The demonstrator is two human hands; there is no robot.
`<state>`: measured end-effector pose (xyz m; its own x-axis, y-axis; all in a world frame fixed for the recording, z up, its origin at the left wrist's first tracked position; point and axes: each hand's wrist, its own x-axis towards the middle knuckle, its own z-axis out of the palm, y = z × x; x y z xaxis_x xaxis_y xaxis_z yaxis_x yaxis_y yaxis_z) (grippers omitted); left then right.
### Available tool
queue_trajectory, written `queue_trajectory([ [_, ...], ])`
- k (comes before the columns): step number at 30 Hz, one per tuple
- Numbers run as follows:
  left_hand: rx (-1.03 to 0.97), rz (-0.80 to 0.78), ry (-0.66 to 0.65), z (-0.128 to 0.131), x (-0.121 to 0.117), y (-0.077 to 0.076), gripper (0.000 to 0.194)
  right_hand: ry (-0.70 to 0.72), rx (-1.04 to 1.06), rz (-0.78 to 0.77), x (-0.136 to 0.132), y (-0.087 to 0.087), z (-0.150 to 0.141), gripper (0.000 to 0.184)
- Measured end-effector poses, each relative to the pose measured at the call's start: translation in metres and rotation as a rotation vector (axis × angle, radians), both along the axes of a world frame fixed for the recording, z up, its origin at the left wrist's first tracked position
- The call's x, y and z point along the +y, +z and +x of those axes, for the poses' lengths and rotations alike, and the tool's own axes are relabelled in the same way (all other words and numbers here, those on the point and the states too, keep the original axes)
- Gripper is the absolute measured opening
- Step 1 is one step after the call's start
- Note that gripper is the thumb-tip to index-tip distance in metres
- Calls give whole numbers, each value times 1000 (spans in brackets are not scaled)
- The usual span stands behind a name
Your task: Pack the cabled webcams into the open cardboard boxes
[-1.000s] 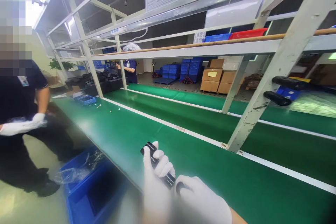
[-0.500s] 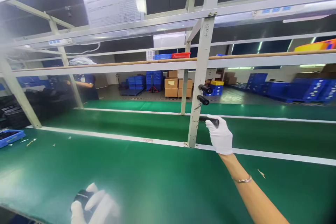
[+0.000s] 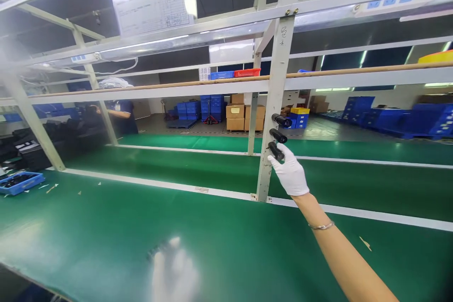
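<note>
My right hand (image 3: 289,173) wears a white glove and reaches up to the white frame post (image 3: 274,104). Its fingers are closed on a black cylinder (image 3: 276,151) pressed against the post. Two more black cylinders (image 3: 281,128) stick out from the post just above it. My left hand (image 3: 173,269), also gloved, is low over the green belt (image 3: 88,226) and smeared by motion. A dark object (image 3: 157,249) shows at its fingertips, but I cannot make out the grip.
A blue tray (image 3: 20,182) with dark parts lies at the left edge of the belt. Small scraps dot the green surface. A person in a hair cover (image 3: 115,106) works behind the far line. Blue crates and cardboard boxes (image 3: 235,117) stand on the floor beyond.
My right hand has brought the black cylinder up against the post, below the other two. My left hand has moved right along the belt and is more blurred.
</note>
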<state>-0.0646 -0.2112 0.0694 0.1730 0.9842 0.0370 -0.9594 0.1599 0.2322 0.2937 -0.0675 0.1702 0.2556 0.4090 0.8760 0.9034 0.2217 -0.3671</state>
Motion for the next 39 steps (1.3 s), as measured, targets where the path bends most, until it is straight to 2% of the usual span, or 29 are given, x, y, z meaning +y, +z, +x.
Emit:
queue_trajectory([
  [1,40,-4,9,5,1,-1,29,-46,10,-2,-10,3,-5,62],
  [3,115,-1,23,12,3,-5,28,-165,21,5,-37,7,-20,58],
  [4,167,11,27,15,3,-7,28,-213,42,4,-53,7,-31,47],
  [5,235,30,30,17,4,-9,30,-181,44,-22,-69,5,-44,36],
  [7,426,95,14,21,3,-11,38,91,88,-34,-99,-1,-74,29],
  [9,574,146,-13,24,-2,-9,48,445,58,-347,-124,-9,-108,25],
  [11,636,164,-28,28,-8,-6,53,666,-28,-662,-139,-14,-141,28],
  [13,658,157,-25,31,-13,-2,51,800,-123,-857,-146,-13,-166,31],
  [16,703,124,13,32,-15,3,48,931,-178,-984,-147,-7,-187,17],
  [19,779,37,111,27,-15,7,49,920,-97,-974,-146,-1,-195,12],
  [21,743,-14,142,19,-16,13,46,942,-26,-934,-146,1,-196,14],
  [23,489,-52,137,8,-14,23,42,1030,14,-953,-147,1,-196,22],
  [25,102,-67,179,-7,-9,33,34,1064,-21,-1060,-150,-3,-199,23],
  [27,-189,-38,242,-21,-2,42,31,959,-131,-1175,-156,-12,-205,17],
  [29,-312,-14,268,-29,3,45,33,775,-230,-1225,-162,-24,-213,13],
  [31,-336,-14,241,-30,5,44,34,669,-279,-1220,-166,-34,-223,12],
  [33,-324,-14,218,-25,4,41,35,659,-306,-1195,-168,-41,-230,13],
  [39,-278,-14,205,-13,0,38,33,654,-373,-1157,-161,-41,-236,18],
])
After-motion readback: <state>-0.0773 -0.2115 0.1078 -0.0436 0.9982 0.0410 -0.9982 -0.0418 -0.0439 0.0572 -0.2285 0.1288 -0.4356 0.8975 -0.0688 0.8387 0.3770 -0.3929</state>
